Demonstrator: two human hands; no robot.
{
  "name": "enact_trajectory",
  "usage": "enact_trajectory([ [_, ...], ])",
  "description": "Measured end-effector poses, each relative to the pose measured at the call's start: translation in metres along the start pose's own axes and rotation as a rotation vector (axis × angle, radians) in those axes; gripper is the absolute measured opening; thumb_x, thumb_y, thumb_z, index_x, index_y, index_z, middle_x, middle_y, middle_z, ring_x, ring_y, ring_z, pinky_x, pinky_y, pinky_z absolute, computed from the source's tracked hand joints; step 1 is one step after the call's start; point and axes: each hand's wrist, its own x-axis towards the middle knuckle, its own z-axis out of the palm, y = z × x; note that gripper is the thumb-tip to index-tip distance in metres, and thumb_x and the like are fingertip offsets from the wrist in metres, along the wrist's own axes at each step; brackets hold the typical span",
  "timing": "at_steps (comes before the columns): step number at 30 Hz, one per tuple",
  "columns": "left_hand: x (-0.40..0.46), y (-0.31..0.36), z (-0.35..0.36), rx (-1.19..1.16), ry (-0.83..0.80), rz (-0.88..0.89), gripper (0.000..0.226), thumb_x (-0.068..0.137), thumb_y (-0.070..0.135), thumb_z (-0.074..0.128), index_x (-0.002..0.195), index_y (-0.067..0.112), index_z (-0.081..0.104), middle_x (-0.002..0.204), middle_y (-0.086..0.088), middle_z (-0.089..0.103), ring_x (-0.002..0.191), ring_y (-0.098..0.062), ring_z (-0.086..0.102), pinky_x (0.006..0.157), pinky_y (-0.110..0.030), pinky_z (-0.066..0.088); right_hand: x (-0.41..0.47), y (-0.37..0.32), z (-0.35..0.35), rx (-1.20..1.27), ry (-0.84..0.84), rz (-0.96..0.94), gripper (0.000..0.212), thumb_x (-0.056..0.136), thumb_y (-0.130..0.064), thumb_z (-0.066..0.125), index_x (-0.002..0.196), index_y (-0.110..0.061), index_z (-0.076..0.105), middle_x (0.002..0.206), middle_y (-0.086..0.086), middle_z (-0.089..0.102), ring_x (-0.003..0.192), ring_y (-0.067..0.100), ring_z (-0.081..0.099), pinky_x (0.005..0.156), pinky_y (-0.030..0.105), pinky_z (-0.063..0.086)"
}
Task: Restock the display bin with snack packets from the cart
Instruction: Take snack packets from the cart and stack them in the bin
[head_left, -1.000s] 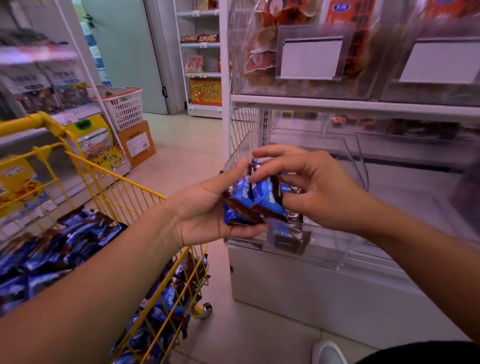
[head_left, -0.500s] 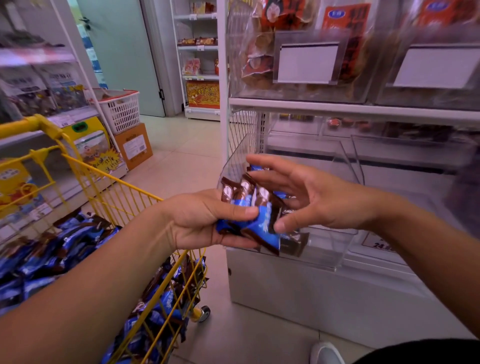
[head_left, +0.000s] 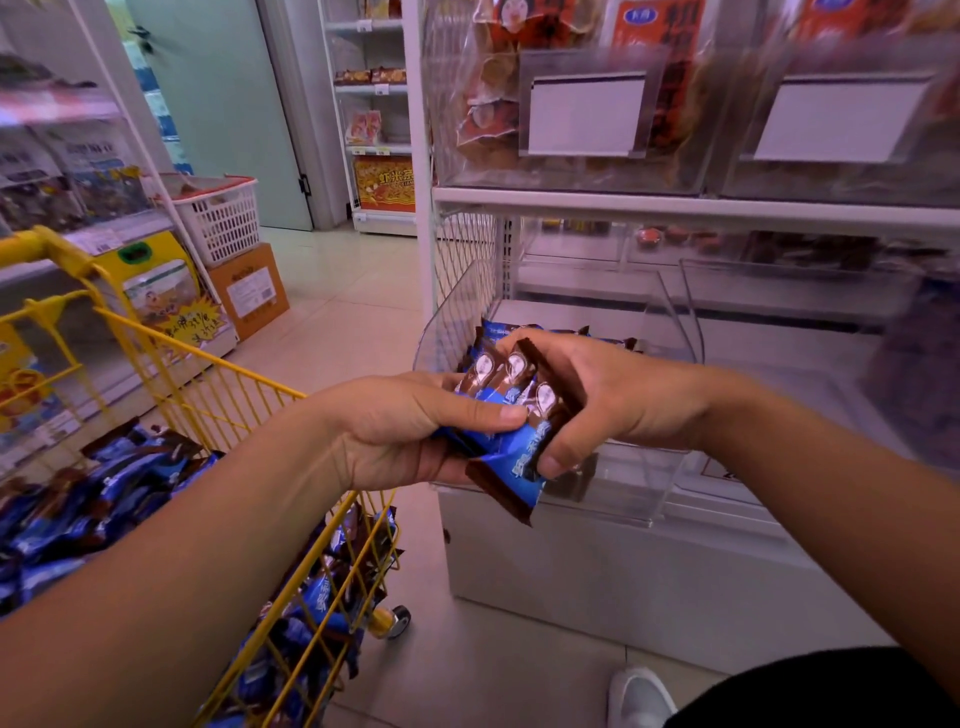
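Right hand (head_left: 613, 400), loose over the stack half a second ago, now clamped on the packets (head_left: 511, 421); left hand (head_left: 410, 431) gripping them from the other side, thumb pressed on top. Bundle squared up, probably ready to drop. Just beyond the hands, clear bin (head_left: 670, 332) holding a few packets. Left of the hands, cart (head_left: 208, 358) heaped with more.

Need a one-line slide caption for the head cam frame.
Both hands, left hand and right hand, grip a bunch of blue snack packets over the clear display bin, yellow cart alongside.
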Motion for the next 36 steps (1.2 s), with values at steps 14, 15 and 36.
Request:
enact_trajectory([
  [14,0.030,-0.008,0.037,-0.178,0.471,0.242,0.029,0.092,0.044,0.065,0.112,0.024,0.065,0.092,-0.002,0.078,0.071,-0.017,0.075,0.058,-0.034,0.060,0.005,-0.020,0.011,-0.647,0.505,-0.146,0.078,0.050,-0.025,0.097,0.116,-0.025,0.056,0.108,-0.007,0.066,0.095,0.011,0.067,0.081,0.038,0.060],
  [15,0.033,-0.009,0.039,-0.125,0.505,0.272,0.028,0.093,0.042,0.063,0.116,0.026,0.062,0.095,-0.001,0.078,0.074,-0.017,0.075,0.060,-0.036,0.061,0.004,-0.023,0.012,-0.723,0.507,-0.119,0.079,0.050,-0.029,0.096,0.118,-0.026,0.055,0.109,-0.009,0.065,0.095,0.010,0.065,0.081,0.035,0.058],
  [36,0.051,-0.023,-0.004,0.724,0.568,0.377,0.028,0.098,0.031,0.058,0.126,0.026,0.052,0.099,0.011,0.060,0.091,-0.003,0.058,0.068,-0.022,0.045,0.066,0.029,-0.095,-1.344,0.003,1.090,0.042,0.064,-0.035,0.084,0.096,-0.010,0.074,0.084,0.005,0.078,0.074,0.022,0.072,0.079,0.034,0.059],
])
